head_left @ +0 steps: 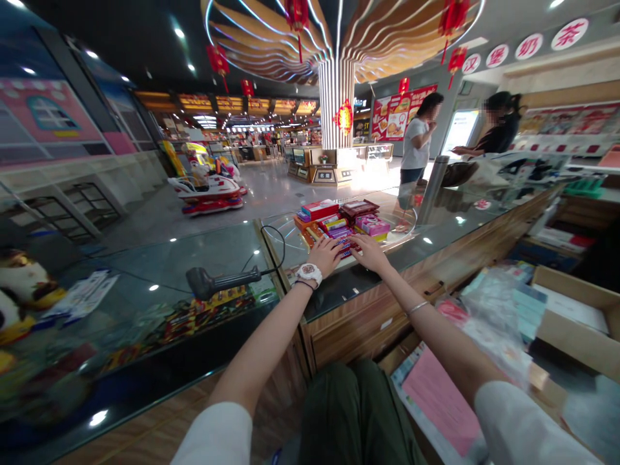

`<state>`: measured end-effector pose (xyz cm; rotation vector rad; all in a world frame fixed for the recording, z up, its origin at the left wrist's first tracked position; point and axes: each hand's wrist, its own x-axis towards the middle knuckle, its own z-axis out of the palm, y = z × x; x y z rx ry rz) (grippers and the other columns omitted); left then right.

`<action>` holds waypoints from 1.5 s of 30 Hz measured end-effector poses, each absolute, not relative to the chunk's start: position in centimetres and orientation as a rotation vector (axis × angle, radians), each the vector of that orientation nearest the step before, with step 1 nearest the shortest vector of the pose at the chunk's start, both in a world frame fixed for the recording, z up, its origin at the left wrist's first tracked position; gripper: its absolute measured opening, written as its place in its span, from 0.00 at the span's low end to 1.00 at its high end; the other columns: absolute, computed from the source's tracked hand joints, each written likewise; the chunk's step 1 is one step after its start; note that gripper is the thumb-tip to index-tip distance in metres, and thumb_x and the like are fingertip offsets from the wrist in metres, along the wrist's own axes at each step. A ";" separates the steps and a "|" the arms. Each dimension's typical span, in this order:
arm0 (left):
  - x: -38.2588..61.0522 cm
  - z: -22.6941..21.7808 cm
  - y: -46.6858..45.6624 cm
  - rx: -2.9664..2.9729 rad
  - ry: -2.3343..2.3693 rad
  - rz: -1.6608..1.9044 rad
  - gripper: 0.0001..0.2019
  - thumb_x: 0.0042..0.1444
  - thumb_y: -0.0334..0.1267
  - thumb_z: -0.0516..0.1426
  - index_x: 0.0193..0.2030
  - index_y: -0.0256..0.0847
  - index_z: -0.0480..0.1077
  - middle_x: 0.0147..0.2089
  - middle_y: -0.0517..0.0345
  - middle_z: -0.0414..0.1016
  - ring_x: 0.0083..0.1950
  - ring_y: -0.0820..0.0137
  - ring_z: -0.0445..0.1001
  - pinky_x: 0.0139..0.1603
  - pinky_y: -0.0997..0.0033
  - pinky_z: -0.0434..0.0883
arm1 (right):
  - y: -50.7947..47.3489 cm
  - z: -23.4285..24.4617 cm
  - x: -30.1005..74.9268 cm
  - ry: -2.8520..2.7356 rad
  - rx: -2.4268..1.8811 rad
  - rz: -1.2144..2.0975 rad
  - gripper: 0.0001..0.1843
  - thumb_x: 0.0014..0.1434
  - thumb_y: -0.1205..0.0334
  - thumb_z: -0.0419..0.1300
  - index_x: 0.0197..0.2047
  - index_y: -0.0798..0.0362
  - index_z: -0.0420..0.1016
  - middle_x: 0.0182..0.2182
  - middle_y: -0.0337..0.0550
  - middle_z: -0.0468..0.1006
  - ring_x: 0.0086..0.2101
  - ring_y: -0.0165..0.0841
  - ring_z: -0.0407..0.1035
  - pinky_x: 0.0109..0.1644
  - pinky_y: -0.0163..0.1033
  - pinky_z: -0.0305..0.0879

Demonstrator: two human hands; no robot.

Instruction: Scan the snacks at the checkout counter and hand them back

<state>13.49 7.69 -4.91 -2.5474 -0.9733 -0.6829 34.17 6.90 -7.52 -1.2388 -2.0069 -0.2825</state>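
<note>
Both my hands are at the near side of a pile of packaged sweets on the glass counter [232, 245]. My left hand [325, 255], with a white watch [309, 274] at its wrist, lies with fingers stretched over the purple packets [341, 235]. Beside it my right hand [370, 254] reaches in from the right, fingers extended, its fingertips at the same purple and blue packets. Around them in the pile are a red box [320, 208], brown packets [358, 208] and a pink box [372, 224]. Exactly what lies under my fingertips is partly hidden.
A black handheld scanner [223, 281] with a cable lies left on the glass. Wrapped goods [194, 316] show beneath it. A metal post [434, 184] stands at right. Two people [417, 139] are beyond the counter's right part. Boxes [576, 310] and plastic bags [498, 316] sit low at right.
</note>
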 end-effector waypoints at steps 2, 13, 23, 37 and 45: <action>12.6 -4.5 7.1 -2.525 -1.004 -0.669 0.18 0.65 0.39 0.55 0.60 0.44 0.72 0.64 0.50 0.72 0.66 0.58 0.67 0.70 0.46 0.60 | 6.6 -7.4 33.8 -2.036 -1.222 -0.291 0.21 0.62 0.62 0.58 0.59 0.54 0.73 0.56 0.54 0.76 0.58 0.44 0.69 0.63 0.56 0.63; 1.6 -2.6 1.1 -2.323 -1.166 -0.727 0.20 0.65 0.41 0.52 0.62 0.45 0.70 0.67 0.47 0.68 0.69 0.52 0.64 0.70 0.38 0.58 | 3.8 -4.9 25.1 -2.174 -0.989 -0.217 0.28 0.64 0.60 0.57 0.67 0.50 0.63 0.64 0.52 0.69 0.64 0.43 0.62 0.68 0.57 0.57; -8.2 -2.7 -4.1 -2.084 -1.451 -0.736 0.20 0.66 0.43 0.50 0.62 0.43 0.69 0.66 0.45 0.69 0.68 0.51 0.65 0.69 0.37 0.58 | 1.6 -3.4 11.4 -2.277 -0.733 -0.019 0.29 0.65 0.61 0.57 0.68 0.51 0.61 0.66 0.52 0.66 0.65 0.41 0.60 0.69 0.56 0.56; -23.3 -1.8 -6.2 -1.620 -2.091 -0.408 0.26 0.63 0.41 0.49 0.66 0.34 0.65 0.71 0.42 0.62 0.71 0.52 0.59 0.73 0.45 0.52 | 1.4 -3.6 -7.3 -2.414 -0.393 0.291 0.34 0.60 0.71 0.54 0.69 0.61 0.57 0.68 0.61 0.59 0.69 0.43 0.52 0.72 0.54 0.51; -30.0 -3.6 -2.7 -1.448 -2.301 -0.329 0.28 0.63 0.41 0.50 0.68 0.34 0.61 0.73 0.41 0.56 0.74 0.49 0.54 0.73 0.45 0.49 | 2.2 -5.7 -16.2 -2.550 -0.477 0.401 0.37 0.59 0.75 0.51 0.71 0.63 0.52 0.70 0.63 0.55 0.71 0.42 0.45 0.73 0.56 0.46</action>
